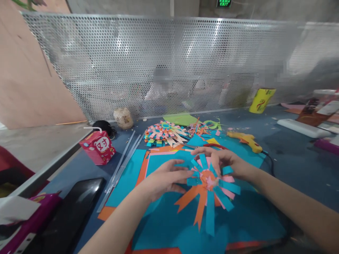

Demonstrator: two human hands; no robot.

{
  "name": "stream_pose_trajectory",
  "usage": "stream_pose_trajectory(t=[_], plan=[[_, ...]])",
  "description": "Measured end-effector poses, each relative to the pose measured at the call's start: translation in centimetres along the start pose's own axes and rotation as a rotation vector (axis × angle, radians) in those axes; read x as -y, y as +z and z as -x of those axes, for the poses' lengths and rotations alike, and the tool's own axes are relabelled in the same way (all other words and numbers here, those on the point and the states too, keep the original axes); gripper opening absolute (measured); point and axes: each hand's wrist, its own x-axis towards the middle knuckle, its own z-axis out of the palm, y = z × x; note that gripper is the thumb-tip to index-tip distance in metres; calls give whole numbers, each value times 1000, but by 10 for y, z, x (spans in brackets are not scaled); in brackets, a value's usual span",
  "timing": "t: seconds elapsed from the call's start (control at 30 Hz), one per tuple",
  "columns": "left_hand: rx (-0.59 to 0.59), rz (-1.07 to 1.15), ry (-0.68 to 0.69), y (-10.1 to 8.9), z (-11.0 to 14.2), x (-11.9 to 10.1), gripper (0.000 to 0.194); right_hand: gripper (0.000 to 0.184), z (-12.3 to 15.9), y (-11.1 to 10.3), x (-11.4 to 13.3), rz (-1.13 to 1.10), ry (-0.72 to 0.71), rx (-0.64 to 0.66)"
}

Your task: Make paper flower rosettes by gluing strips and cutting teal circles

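A paper rosette in blue, pink and orange hangs over the blue sheets, its strips fanning out and two notched orange tails pointing down. My right hand grips its upper right edge with curled fingers. On the other side, my left hand has its fingers apart, the tips reaching the left strips; whether they press on them I cannot tell. Beneath both hands lie blue paper sheets with orange ones under them. Scissors with red handles lie partly hidden just behind my right hand.
Finished-looking layered rosettes and paper scraps lie behind. A yellow glue gun with its cord is at right, clear glue sticks at left. Also left are a red drink box and black phone. A perforated metal screen borders the back.
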Motion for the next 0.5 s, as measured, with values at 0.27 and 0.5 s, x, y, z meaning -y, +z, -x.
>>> stream_pose_trajectory(t=[0.27, 0.5], plan=[[118, -96, 262, 6, -2, 1, 49, 23, 1, 3, 4, 39, -36, 37], [-78, 106, 224, 9, -3, -2, 42, 33, -5, -19, 8, 526, 16, -287]])
